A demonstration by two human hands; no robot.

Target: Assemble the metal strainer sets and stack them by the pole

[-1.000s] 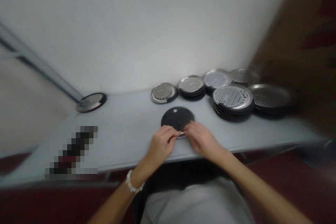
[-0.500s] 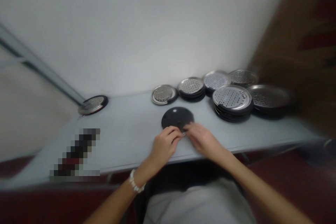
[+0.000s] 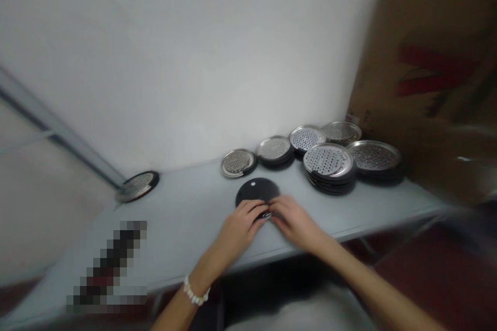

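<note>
A black round disc (image 3: 255, 191) with a small white hole lies flat on the grey table (image 3: 186, 217). My left hand (image 3: 240, 227) and my right hand (image 3: 293, 220) meet at the disc's near edge. Their fingertips are closed in a pinch on a small shiny metal piece (image 3: 267, 214) between them. My left wrist wears a white bead bracelet (image 3: 193, 292). The near rim of the disc is hidden under my fingers.
Several stacks of perforated metal discs on black bases (image 3: 329, 161) stand at the back right. One more perforated disc (image 3: 237, 162) lies near them, another (image 3: 136, 186) at the far left. A brown cardboard box (image 3: 435, 93) stands to the right. A white wall runs behind.
The camera has tilted up and turned right, so everything sits lower and further left in the picture. Both hands stay pinched at the disc's near edge.
</note>
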